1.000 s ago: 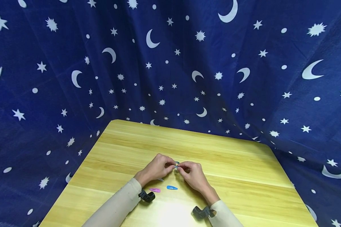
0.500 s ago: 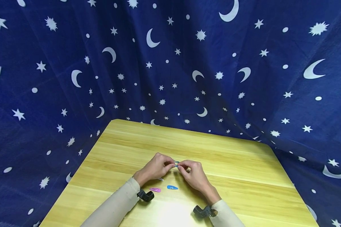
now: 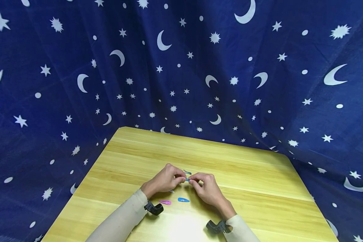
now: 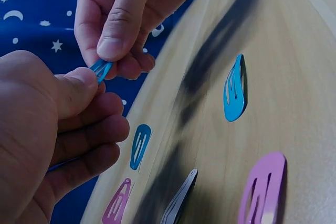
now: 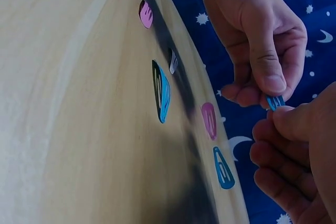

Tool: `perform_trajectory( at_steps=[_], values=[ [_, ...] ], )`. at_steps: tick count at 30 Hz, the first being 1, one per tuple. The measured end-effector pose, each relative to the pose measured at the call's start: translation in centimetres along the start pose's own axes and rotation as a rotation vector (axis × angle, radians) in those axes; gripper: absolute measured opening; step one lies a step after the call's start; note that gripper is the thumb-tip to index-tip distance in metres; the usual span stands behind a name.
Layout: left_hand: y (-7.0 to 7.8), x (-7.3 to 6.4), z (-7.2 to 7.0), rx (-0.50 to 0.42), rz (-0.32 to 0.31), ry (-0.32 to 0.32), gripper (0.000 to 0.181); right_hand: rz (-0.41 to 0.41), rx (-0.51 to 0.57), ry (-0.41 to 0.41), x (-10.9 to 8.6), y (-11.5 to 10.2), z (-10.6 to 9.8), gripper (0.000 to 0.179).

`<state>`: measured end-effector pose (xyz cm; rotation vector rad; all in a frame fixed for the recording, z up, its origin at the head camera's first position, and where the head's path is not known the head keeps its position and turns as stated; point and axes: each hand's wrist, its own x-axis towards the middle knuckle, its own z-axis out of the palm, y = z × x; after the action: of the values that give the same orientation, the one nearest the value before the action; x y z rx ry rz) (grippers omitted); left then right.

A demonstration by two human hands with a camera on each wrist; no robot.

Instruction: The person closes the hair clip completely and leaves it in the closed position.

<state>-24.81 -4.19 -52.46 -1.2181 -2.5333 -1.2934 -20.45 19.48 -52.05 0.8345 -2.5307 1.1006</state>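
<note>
Pinched from both ends!

Low centre, left hand and right hand nip a small blue hair clip between narrowed fingers, a two-sided hold that probably steadies it! Below, a pink clip and second blue clip lie apart on the table. No readable lettering.

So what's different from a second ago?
The pinched blue clip and the right hand have dipped slightly in the head view. Nothing was taken up or let go: the left hand still pinches that clip too. The near pink clip and blue clip beside it lie where they were.
</note>
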Motion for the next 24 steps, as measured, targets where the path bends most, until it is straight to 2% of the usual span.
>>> perform_trajectory(
  at_steps=[9,14,20,24],
  values=[
    [0.21,-0.28,-0.13,-0.094,-0.038,-0.016,0.012,0.002,0.046,0.002,0.01,0.04,-0.17,0.006],
    [0.27,-0.16,-0.18,-0.069,-0.048,-0.004,0.01,0.023,0.038,0.021,0.08,0.23,-0.2,0.007],
    [0.15,-0.23,0.07,-0.043,-0.053,0.018,0.005,0.053,0.041,-0.019,-0.02,0.23,-0.16,0.006],
    [0.09,-0.44,0.08,-0.047,-0.056,-0.005,0.005,0.073,0.046,-0.033,-0.09,0.17,-0.19,0.006]
  ],
)
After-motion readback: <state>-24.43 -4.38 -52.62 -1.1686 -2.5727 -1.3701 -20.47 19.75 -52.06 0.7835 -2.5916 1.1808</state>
